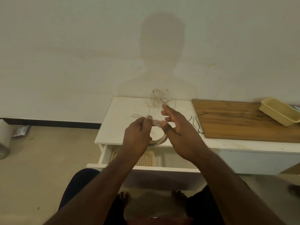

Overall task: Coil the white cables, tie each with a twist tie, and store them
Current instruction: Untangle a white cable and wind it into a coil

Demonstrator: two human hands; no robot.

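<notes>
The coiled white cable loop [158, 135] was held just above the white table top [113, 127], w/ the left hand [136, 137] curled around its left side and the right hand [177, 127] pinching the top w/ thumb + index, other fingers spread loose. Looked light and floppy but springy imo, so prob best to clamp where the turns bunch. More loose white cable [158, 98] sat tangled near the wall, black twist ties [197, 122] nearby; the open drawer [146, 166] held a cream mesh basket [146, 158], contents unclear, and the yellow plastic tray [279, 111] on the wooden board [240, 120] looked empty.
</notes>
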